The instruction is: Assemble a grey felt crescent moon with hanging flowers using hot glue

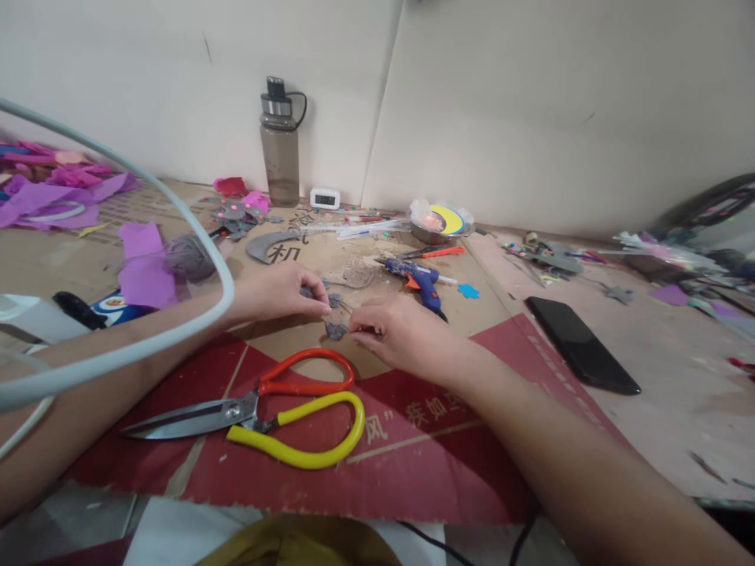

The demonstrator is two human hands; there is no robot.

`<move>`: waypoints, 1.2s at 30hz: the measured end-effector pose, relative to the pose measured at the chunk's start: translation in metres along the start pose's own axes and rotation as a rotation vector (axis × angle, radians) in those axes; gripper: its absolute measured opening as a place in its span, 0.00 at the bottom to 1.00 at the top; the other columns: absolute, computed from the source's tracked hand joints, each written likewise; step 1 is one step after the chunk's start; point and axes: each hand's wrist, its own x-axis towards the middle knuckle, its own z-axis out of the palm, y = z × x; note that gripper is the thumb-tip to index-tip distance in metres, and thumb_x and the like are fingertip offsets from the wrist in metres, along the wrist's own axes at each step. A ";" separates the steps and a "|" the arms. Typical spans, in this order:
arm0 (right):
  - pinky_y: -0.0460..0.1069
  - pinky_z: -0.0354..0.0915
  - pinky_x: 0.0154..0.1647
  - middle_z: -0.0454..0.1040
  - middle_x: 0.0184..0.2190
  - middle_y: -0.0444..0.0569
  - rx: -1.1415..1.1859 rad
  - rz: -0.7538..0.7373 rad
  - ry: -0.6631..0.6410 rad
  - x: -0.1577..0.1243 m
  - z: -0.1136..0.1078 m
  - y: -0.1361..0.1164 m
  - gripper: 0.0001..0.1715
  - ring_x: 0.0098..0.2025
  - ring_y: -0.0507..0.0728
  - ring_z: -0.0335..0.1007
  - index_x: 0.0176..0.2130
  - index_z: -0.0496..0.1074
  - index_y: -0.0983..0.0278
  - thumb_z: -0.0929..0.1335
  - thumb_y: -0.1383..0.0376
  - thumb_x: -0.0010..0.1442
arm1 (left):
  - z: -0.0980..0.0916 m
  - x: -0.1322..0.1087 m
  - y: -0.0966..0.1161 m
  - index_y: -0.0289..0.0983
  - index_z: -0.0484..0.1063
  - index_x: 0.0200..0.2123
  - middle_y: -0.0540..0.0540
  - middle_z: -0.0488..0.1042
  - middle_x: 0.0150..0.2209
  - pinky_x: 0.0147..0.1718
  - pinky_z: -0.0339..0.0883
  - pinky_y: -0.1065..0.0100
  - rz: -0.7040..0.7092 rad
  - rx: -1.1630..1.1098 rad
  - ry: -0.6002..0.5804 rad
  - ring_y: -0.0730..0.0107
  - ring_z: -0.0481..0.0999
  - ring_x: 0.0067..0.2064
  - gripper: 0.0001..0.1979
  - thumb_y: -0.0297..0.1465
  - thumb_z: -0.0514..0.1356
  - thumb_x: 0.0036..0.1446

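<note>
My left hand (289,292) is closed in a pinch over the cardboard, its fingertips close to my right hand. What it pinches is too small to make out. My right hand (398,330) also has thumb and fingers pressed together, and a thin strand shows near its fingertips. Small grey felt-like pieces (336,331) lie below and between the hands. Scissors (236,413) with one red and one yellow handle rest in front of them, blades toward the left. Just beyond my right hand lies a blue glue gun (416,277) with an orange trigger.
A grey water bottle (280,161) and a small white digital clock (325,198) stand by the wall. A metal bowl (454,232) is behind the glue gun. At right lies a black phone (581,344). A pale curved tube (221,259) crosses the left side, near purple felt (147,263).
</note>
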 end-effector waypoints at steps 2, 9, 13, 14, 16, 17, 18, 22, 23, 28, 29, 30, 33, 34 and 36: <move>0.46 0.53 0.32 0.74 0.28 0.47 -0.001 -0.005 -0.011 -0.001 0.000 -0.001 0.07 0.31 0.51 0.65 0.30 0.74 0.63 0.66 0.69 0.59 | 0.001 -0.001 0.001 0.39 0.79 0.31 0.51 0.78 0.30 0.32 0.60 0.73 -0.004 0.026 0.001 0.71 0.72 0.31 0.15 0.42 0.60 0.47; 0.46 0.53 0.31 0.73 0.27 0.47 -0.014 -0.017 -0.049 0.000 0.000 -0.002 0.09 0.30 0.51 0.64 0.29 0.74 0.64 0.65 0.71 0.58 | 0.003 -0.002 0.003 0.40 0.79 0.31 0.50 0.79 0.31 0.33 0.59 0.73 -0.002 0.072 0.018 0.70 0.72 0.33 0.14 0.42 0.59 0.47; 0.46 0.53 0.32 0.73 0.26 0.47 -0.013 -0.008 -0.047 0.000 0.002 -0.001 0.09 0.29 0.51 0.64 0.29 0.74 0.64 0.65 0.71 0.59 | 0.003 -0.002 0.002 0.40 0.80 0.30 0.50 0.79 0.31 0.33 0.59 0.73 0.009 0.078 0.013 0.69 0.72 0.33 0.14 0.42 0.60 0.46; 0.46 0.53 0.32 0.73 0.26 0.47 -0.015 -0.003 -0.048 0.000 0.002 0.000 0.09 0.29 0.51 0.64 0.29 0.74 0.64 0.65 0.70 0.59 | 0.003 -0.002 0.001 0.40 0.80 0.30 0.50 0.79 0.30 0.33 0.59 0.72 0.014 0.080 0.014 0.69 0.72 0.33 0.14 0.42 0.60 0.47; 0.46 0.54 0.32 0.73 0.26 0.47 -0.013 0.002 -0.047 0.000 0.003 0.000 0.09 0.29 0.51 0.64 0.29 0.74 0.64 0.65 0.70 0.59 | 0.003 -0.002 0.000 0.40 0.80 0.30 0.50 0.79 0.30 0.32 0.58 0.72 0.024 0.083 0.015 0.70 0.72 0.33 0.14 0.42 0.60 0.47; 0.46 0.54 0.32 0.73 0.26 0.47 -0.008 0.003 -0.045 0.000 0.003 0.000 0.09 0.29 0.51 0.64 0.30 0.74 0.64 0.65 0.70 0.59 | 0.003 -0.002 0.000 0.40 0.80 0.30 0.50 0.79 0.30 0.32 0.58 0.72 0.026 0.084 0.016 0.70 0.72 0.32 0.14 0.42 0.60 0.47; 0.46 0.54 0.31 0.73 0.26 0.47 -0.001 0.002 -0.043 0.000 0.004 0.000 0.09 0.29 0.51 0.64 0.30 0.74 0.64 0.65 0.70 0.59 | 0.003 -0.002 0.000 0.40 0.80 0.30 0.50 0.79 0.30 0.32 0.58 0.73 0.028 0.085 0.016 0.70 0.72 0.32 0.14 0.43 0.60 0.47; 0.46 0.54 0.32 0.73 0.27 0.47 0.012 -0.019 -0.040 0.001 0.004 -0.001 0.09 0.29 0.51 0.64 0.30 0.74 0.64 0.65 0.71 0.59 | 0.003 -0.002 0.001 0.40 0.80 0.30 0.50 0.79 0.30 0.31 0.58 0.73 0.032 0.086 0.008 0.70 0.72 0.32 0.14 0.43 0.60 0.48; 0.46 0.54 0.32 0.74 0.28 0.47 0.003 -0.027 -0.044 0.001 0.004 -0.001 0.10 0.30 0.51 0.65 0.30 0.74 0.64 0.65 0.71 0.59 | 0.003 -0.002 0.002 0.40 0.80 0.30 0.50 0.79 0.30 0.32 0.58 0.73 0.035 0.087 0.008 0.70 0.72 0.32 0.14 0.42 0.60 0.48; 0.46 0.54 0.31 0.74 0.28 0.47 -0.045 -0.047 -0.073 0.001 0.004 -0.001 0.11 0.30 0.51 0.65 0.30 0.74 0.65 0.64 0.71 0.60 | 0.004 -0.002 0.001 0.40 0.80 0.29 0.50 0.78 0.29 0.32 0.58 0.73 0.044 0.099 0.006 0.70 0.72 0.32 0.13 0.42 0.60 0.47; 0.46 0.54 0.31 0.73 0.28 0.47 -0.044 -0.047 -0.074 0.001 0.004 -0.001 0.11 0.30 0.51 0.64 0.30 0.74 0.65 0.64 0.71 0.60 | 0.004 -0.002 0.001 0.40 0.80 0.29 0.50 0.78 0.29 0.32 0.58 0.73 0.044 0.097 0.005 0.70 0.73 0.32 0.13 0.42 0.60 0.47; 0.46 0.54 0.31 0.73 0.27 0.47 -0.038 -0.046 -0.074 0.001 0.004 -0.001 0.11 0.30 0.51 0.64 0.29 0.74 0.65 0.64 0.71 0.60 | 0.004 -0.002 0.001 0.40 0.79 0.29 0.50 0.78 0.29 0.32 0.58 0.73 0.043 0.094 0.005 0.70 0.73 0.32 0.13 0.42 0.60 0.47; 0.46 0.54 0.31 0.72 0.27 0.47 -0.023 -0.042 -0.078 0.000 0.003 -0.003 0.10 0.29 0.51 0.63 0.29 0.74 0.64 0.64 0.70 0.60 | 0.004 -0.003 0.003 0.41 0.79 0.28 0.50 0.78 0.30 0.31 0.59 0.73 0.029 0.092 0.004 0.70 0.72 0.31 0.12 0.41 0.60 0.47; 0.46 0.54 0.31 0.72 0.27 0.47 -0.022 -0.041 -0.083 0.000 0.003 -0.004 0.11 0.29 0.51 0.63 0.29 0.73 0.64 0.64 0.71 0.60 | 0.004 -0.003 0.004 0.41 0.79 0.28 0.50 0.78 0.30 0.31 0.59 0.72 0.022 0.096 0.004 0.70 0.72 0.31 0.12 0.41 0.60 0.46; 0.47 0.54 0.31 0.71 0.26 0.47 -0.031 -0.038 -0.099 0.000 0.002 -0.005 0.12 0.28 0.51 0.62 0.27 0.73 0.64 0.64 0.71 0.60 | 0.004 -0.003 0.007 0.41 0.79 0.28 0.50 0.78 0.29 0.30 0.58 0.72 0.001 0.103 0.003 0.70 0.72 0.31 0.12 0.40 0.60 0.46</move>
